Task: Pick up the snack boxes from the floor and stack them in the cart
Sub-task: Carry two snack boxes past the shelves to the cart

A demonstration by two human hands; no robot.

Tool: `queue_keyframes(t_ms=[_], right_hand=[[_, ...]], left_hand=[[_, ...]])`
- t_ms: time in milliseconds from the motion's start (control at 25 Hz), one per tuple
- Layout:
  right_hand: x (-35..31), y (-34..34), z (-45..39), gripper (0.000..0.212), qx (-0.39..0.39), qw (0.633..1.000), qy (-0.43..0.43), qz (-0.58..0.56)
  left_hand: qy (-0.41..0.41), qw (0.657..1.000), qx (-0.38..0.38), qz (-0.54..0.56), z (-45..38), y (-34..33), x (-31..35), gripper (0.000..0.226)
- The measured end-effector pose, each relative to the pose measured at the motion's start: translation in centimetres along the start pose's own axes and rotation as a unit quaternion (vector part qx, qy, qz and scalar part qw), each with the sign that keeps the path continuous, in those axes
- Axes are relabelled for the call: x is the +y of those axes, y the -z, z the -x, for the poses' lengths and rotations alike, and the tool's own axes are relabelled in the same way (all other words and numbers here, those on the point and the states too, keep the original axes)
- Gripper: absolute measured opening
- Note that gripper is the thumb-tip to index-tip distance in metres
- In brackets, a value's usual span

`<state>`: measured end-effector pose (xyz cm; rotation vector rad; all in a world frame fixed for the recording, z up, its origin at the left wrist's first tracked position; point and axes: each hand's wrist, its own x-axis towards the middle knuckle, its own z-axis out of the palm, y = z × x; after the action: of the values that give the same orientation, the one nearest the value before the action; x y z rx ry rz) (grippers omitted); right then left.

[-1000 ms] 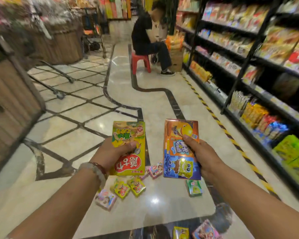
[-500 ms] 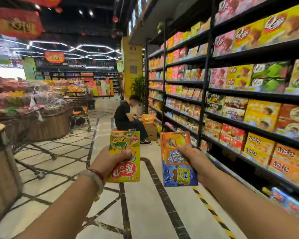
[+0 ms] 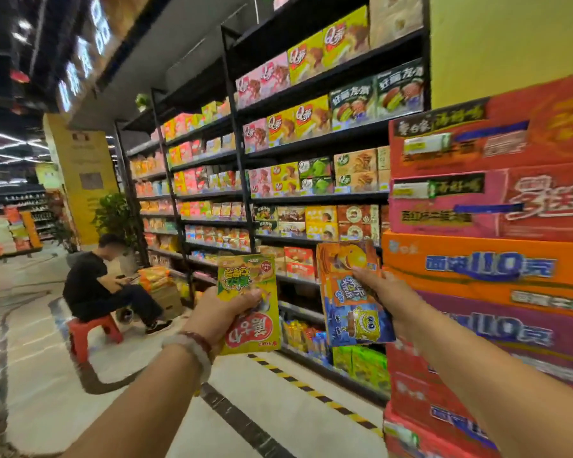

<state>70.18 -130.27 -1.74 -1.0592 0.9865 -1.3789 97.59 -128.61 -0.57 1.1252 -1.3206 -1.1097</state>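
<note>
A tall black shelf unit (image 3: 311,193) filled most of my view, its tiers packed with snack cartons. On the upper tiers I could read a big "Q" followed by a Chinese character on the pink and yellow cartons; the green cartons beside them carried Chinese writing too blurred for me to read. At my right stood a stack of big cases (image 3: 490,246), red on top, then pink, orange and purple; the orange one showed blue print with what looked like "110", and the rest of its lettering was smeared. A yellow wall (image 3: 510,44) rose behind the stack. On the pale floor (image 3: 30,375) a yellow-and-black striped line (image 3: 315,390) ran along the foot of the shelves. Further down the aisle a person in black (image 3: 96,285) sat on a red stool (image 3: 90,332), bent over a phone.

My left hand (image 3: 220,312), a bead bracelet (image 3: 192,345) at its wrist, gripped the yellow box (image 3: 248,302) upright, thumb curled across the front; the box had a red patch with white Chinese characters near the bottom. My right hand (image 3: 386,300) pinched the orange box (image 3: 354,292) at its right edge, thumb on the face; its lower half was blue with a yellow square cartoon sponge figure. Both boxes were held up in front of the shelves, side by side and apart.
</note>
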Motion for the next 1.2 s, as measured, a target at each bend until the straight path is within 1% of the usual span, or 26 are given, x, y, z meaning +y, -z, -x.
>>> queue_keyframes(t_ms=[40, 120, 160, 200, 240, 280, 320, 360, 400, 440, 480, 520, 560, 640, 680, 720, 760, 880, 960, 1000, 1040, 1080, 1120, 1160, 1200], right_hand=[[-1.3, 2.0, 2.5, 0.041, 0.025, 1.0, 0.015, -0.001], [-3.3, 6.2, 6.5, 0.086, 0.066, 0.997, 0.04, 0.017], [-4.0, 8.6, 8.5, 0.098, 0.099, 0.993, 0.05, 0.035], [-5.4, 11.3, 11.3, 0.093, 0.132, 0.989, 0.061, 0.04], [-6.7, 13.9, 14.2, 0.073, 0.155, 0.984, 0.072, 0.048], [-7.4, 14.7, 15.6, 0.049, 0.155, 0.985, 0.065, 0.046], [-8.3, 17.3, 18.1, 0.033, 0.181, 0.979, 0.068, 0.06], [-9.6, 20.0, 21.8, 0.03, 0.21, 0.971, 0.079, 0.083], [-10.6, 22.7, 25.0, 0.032, 0.237, 0.964, 0.075, 0.093], [-12.2, 25.2, 29.3, 0.035, 0.279, 0.952, 0.072, 0.101], [-13.6, 28.3, 32.9, 0.039, 0.318, 0.939, 0.08, 0.104], [-14.7, 31.1, 36.5, 0.043, 0.349, 0.927, 0.086, 0.106], [-15.7, 33.6, 40.5, 0.045, 0.383, 0.912, 0.091, 0.119], [-17.9, 37.7, 48.3, 0.041, 0.443, 0.879, 0.117, 0.13], [-18.9, 39.5, 51.9, 0.038, 0.47, 0.863, 0.134, 0.131], [-19.6, 41.1, 55.2, 0.035, 0.496, 0.847, 0.143, 0.129], [-20.2, 42.3, 58.4, 0.034, 0.524, 0.829, 0.147, 0.131], [-21.1, 45.9, 67.6, 0.042, 0.593, 0.778, 0.159, 0.13], [-21.4, 47.9, 72.8, 0.045, 0.623, 0.755, 0.165, 0.121], [-21.5, 49.1, 75.1, 0.05, 0.635, 0.744, 0.169, 0.118], [-21.7, 50.5, 77.4, 0.057, 0.654, 0.728, 0.171, 0.117], [-21.9, 51.9, 79.3, 0.061, 0.671, 0.712, 0.171, 0.117], [-22.2, 53.5, 80.9, 0.062, 0.686, 0.697, 0.172, 0.114], [-22.6, 55.2, 82.5, 0.059, 0.699, 0.683, 0.177, 0.114], [-22.9, 56.9, 83.7, 0.056, 0.711, 0.67, 0.18, 0.114]], left_hand=[[0.0, 1.0, -0.025, -0.003, 0.5, -2.2, 0.4, 0.037], [-0.003, 0.997, -0.071, -0.002, 1.3, -6.7, 1.4, 0.057], [-0.005, 0.996, -0.092, -0.008, 2.0, -9.0, 2.0, 0.065], [-0.009, 0.993, -0.119, -0.021, 3.0, -12.1, 2.7, 0.072], [-0.019, 0.991, -0.131, -0.025, 3.5, -15.3, 3.1, 0.081], [-0.029, 0.992, -0.12, -0.014, 3.4, -16.7, 3.2, 0.093], [-0.041, 0.989, -0.141, -0.014, 4.1, -20.1, 3.6, 0.104], [-0.046, 0.983, -0.18, -0.015, 5.4, -24.4, 4.2, 0.105], [-0.058, 0.974, -0.22, -0.016, 7.6, -28.2, 5.1, 0.094], [-0.068, 0.962, -0.263, 0.003, 10.4, -32.9, 6.3, 0.076], [-0.066, 0.952, -0.299, 0.024, 12.5, -37.3, 7.3, 0.065], [-0.064, 0.941, -0.329, 0.034, 14.8, -41.6, 8.0, 0.063], [-0.066, 0.931, -0.357, 0.044, 17.3, -45.9, 8.5, 0.072], [-0.07, 0.906, -0.411, 0.074, 21.6, -54.7, 8.4, 0.106], [-0.062, 0.895, -0.435, 0.081, 24.6, -58.0, 8.9, 0.121], [-0.053, 0.881, -0.463, 0.088, 27.5, -60.9, 9.5, 0.128], [-0.049, 0.862, -0.494, 0.1, 30.8, -63.4, 10.4, 0.126], [-0.035, 0.808, -0.578, 0.11, 39.1, -71.1, 11.9, 0.097], [-0.026, 0.776, -0.621, 0.106, 43.4, -77.0, 12.0, 0.097], [-0.023, 0.764, -0.636, 0.107, 45.5, -79.5, 12.0, 0.099], [-0.023, 0.747, -0.656, 0.102, 47.8, -82.2, 12.1, 0.096], [-0.025, 0.733, -0.672, 0.098, 50.0, -84.3, 12.3, 0.08], [-0.029, 0.722, -0.685, 0.094, 51.5, -87.0, 12.3, 0.053], [-0.042, 0.714, -0.693, 0.087, 53.4, -89.1, 12.5, 0.031], [-0.054, 0.697, -0.71, 0.09, 54.7, -91.7, 12.5, 0.024]])
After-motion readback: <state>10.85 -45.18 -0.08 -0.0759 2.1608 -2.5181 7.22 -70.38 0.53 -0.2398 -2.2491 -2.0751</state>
